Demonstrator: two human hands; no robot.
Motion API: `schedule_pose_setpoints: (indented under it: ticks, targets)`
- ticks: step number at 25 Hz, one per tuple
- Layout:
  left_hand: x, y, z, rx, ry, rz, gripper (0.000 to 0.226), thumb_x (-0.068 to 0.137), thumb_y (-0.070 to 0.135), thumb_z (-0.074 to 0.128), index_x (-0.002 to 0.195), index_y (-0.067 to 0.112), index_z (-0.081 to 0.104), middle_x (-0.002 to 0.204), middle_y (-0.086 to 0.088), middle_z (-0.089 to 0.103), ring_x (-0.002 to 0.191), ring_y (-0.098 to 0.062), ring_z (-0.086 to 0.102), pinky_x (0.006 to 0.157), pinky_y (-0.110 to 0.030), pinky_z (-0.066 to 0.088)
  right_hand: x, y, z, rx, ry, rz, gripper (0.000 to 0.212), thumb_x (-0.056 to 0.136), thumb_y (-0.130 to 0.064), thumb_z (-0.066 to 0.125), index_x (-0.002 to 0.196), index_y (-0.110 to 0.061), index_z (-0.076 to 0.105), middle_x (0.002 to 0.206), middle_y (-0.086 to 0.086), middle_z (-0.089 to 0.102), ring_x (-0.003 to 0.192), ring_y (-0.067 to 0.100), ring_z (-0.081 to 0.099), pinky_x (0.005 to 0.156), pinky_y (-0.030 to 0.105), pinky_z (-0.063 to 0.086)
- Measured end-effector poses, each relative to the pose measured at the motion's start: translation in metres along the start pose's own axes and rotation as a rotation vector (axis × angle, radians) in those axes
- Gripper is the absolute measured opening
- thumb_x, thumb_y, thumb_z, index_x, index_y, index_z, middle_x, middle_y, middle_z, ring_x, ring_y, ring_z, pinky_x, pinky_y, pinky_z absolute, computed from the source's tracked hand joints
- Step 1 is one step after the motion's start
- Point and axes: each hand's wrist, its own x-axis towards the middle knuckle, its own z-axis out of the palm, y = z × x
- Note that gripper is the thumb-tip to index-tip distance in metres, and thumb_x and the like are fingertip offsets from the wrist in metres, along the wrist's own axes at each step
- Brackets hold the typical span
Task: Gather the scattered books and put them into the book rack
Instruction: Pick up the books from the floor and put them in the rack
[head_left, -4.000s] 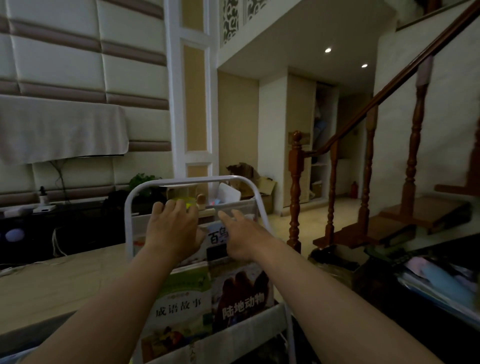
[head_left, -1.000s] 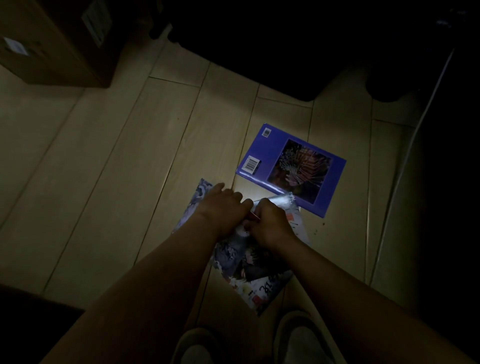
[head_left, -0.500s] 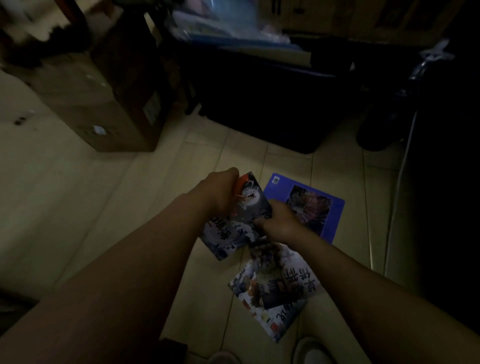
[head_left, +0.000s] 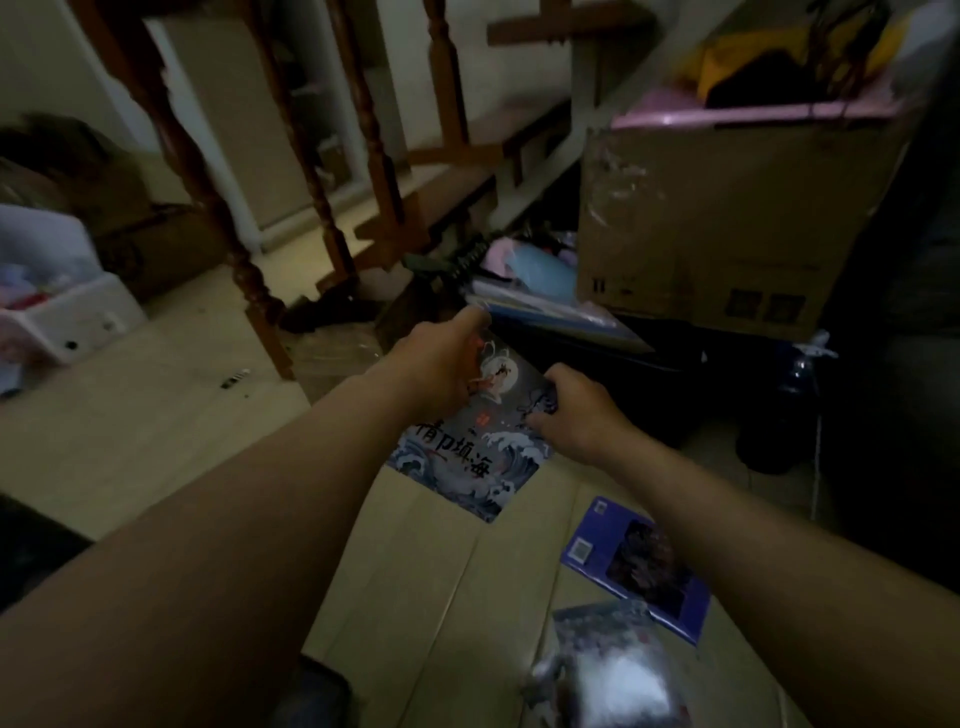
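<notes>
Pale floor (head_left: 156, 441); wave-cover book (head_left: 483, 457) between left hand (head_left: 436, 364) and right hand (head_left: 576, 415), fingers (head_left: 558, 382) clamped on it.

The room is dim. Pale plank flooring (head_left: 130, 441) runs to a reddish wooden stair railing (head_left: 244, 270) before off-white walls (head_left: 47, 67). A large cardboard box (head_left: 727, 218) sits at right, and a white plastic bin (head_left: 67, 322) stands far left.
</notes>
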Motion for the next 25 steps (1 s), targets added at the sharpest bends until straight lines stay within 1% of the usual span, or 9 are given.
schedule_pose_setpoints:
  ticks: [4, 6, 9, 12, 16, 19, 22, 23, 25]
  targets:
    - [-0.057, 0.011, -0.089, -0.02, 0.182, -0.011, 0.07, 0.085, 0.022, 0.073, 0.138, 0.031, 0.028, 0.121, -0.007, 0.051, 0.1, -0.029, 0.054, 0.08, -0.043, 0.053, -0.021, -0.091, -0.033, -0.076, 0.064, -0.176, 0.03, 0.092, -0.018, 0.066, 0.116, -0.009, 0.051, 0.111, 0.009, 0.058, 0.095, 0.022, 0.054, 0.073, 0.032, 0.044]
    - [-0.087, 0.013, -0.128, -0.028, 0.251, -0.038, 0.071, 0.083, 0.019, 0.074, 0.137, 0.032, 0.029, 0.12, -0.006, 0.053, 0.098, -0.028, 0.056, 0.08, -0.042, 0.055, -0.035, -0.135, -0.047, -0.126, 0.127, -0.262, 0.028, 0.09, -0.019, 0.064, 0.112, -0.01, 0.051, 0.111, 0.011, 0.057, 0.096, 0.026, 0.054, 0.074, 0.035, 0.046]
    - [-0.136, 0.016, -0.182, -0.012, 0.359, -0.069, 0.067, 0.083, 0.016, 0.073, 0.133, 0.032, 0.031, 0.117, -0.012, 0.058, 0.097, -0.03, 0.061, 0.082, -0.049, 0.058, -0.062, -0.2, -0.064, -0.178, 0.193, -0.328, 0.024, 0.087, -0.023, 0.064, 0.105, -0.018, 0.049, 0.114, 0.011, 0.052, 0.101, 0.03, 0.053, 0.077, 0.036, 0.045]
    - [-0.188, 0.019, -0.232, 0.067, 0.429, -0.077, 0.064, 0.084, 0.006, 0.068, 0.132, 0.027, 0.03, 0.106, -0.013, 0.058, 0.086, -0.029, 0.061, 0.076, -0.051, 0.058, -0.099, -0.26, -0.076, -0.171, 0.231, -0.41, 0.027, 0.089, -0.02, 0.065, 0.111, -0.016, 0.049, 0.116, 0.01, 0.046, 0.105, 0.03, 0.051, 0.077, 0.032, 0.041]
    - [-0.251, 0.017, -0.28, 0.174, 0.544, -0.106, 0.056, 0.084, 0.014, 0.071, 0.122, 0.025, 0.031, 0.098, -0.01, 0.06, 0.082, -0.029, 0.062, 0.075, -0.05, 0.058, -0.144, -0.324, -0.083, -0.203, 0.298, -0.491, 0.034, 0.088, -0.018, 0.067, 0.116, -0.018, 0.048, 0.121, 0.009, 0.042, 0.112, 0.031, 0.048, 0.084, 0.035, 0.046]
    - [-0.304, 0.016, -0.31, 0.144, 0.636, -0.12, 0.051, 0.084, 0.016, 0.071, 0.116, 0.025, 0.032, 0.091, -0.004, 0.057, 0.077, -0.022, 0.061, 0.068, -0.042, 0.059, -0.184, -0.375, -0.088, -0.231, 0.327, -0.551, 0.027, 0.088, -0.016, 0.065, 0.109, -0.018, 0.048, 0.12, 0.01, 0.042, 0.107, 0.032, 0.051, 0.083, 0.041, 0.051]
    - [-0.354, 0.01, -0.338, 0.148, 0.719, -0.135, 0.05, 0.085, 0.013, 0.071, 0.117, 0.021, 0.034, 0.09, 0.001, 0.053, 0.076, -0.013, 0.055, 0.062, -0.026, 0.049, -0.219, -0.419, -0.085, -0.257, 0.316, -0.609, 0.033, 0.089, -0.015, 0.062, 0.117, -0.018, 0.045, 0.125, 0.011, 0.037, 0.108, 0.035, 0.051, 0.083, 0.043, 0.051]
    - [-0.369, 0.006, -0.345, 0.16, 0.747, -0.155, 0.048, 0.085, 0.012, 0.071, 0.116, 0.019, 0.035, 0.091, 0.0, 0.053, 0.076, -0.014, 0.054, 0.06, -0.025, 0.048, -0.228, -0.431, -0.08, -0.261, 0.302, -0.636, 0.038, 0.089, -0.015, 0.061, 0.122, -0.02, 0.044, 0.126, 0.011, 0.035, 0.11, 0.036, 0.05, 0.087, 0.045, 0.051]
    - [-0.398, -0.002, -0.357, 0.188, 0.789, -0.22, 0.045, 0.084, 0.011, 0.072, 0.113, 0.016, 0.037, 0.093, -0.006, 0.055, 0.078, -0.02, 0.057, 0.065, -0.034, 0.055, -0.242, -0.455, -0.068, -0.233, 0.248, -0.697, 0.049, 0.087, -0.013, 0.062, 0.13, -0.025, 0.04, 0.129, 0.01, 0.032, 0.115, 0.037, 0.048, 0.094, 0.048, 0.049]
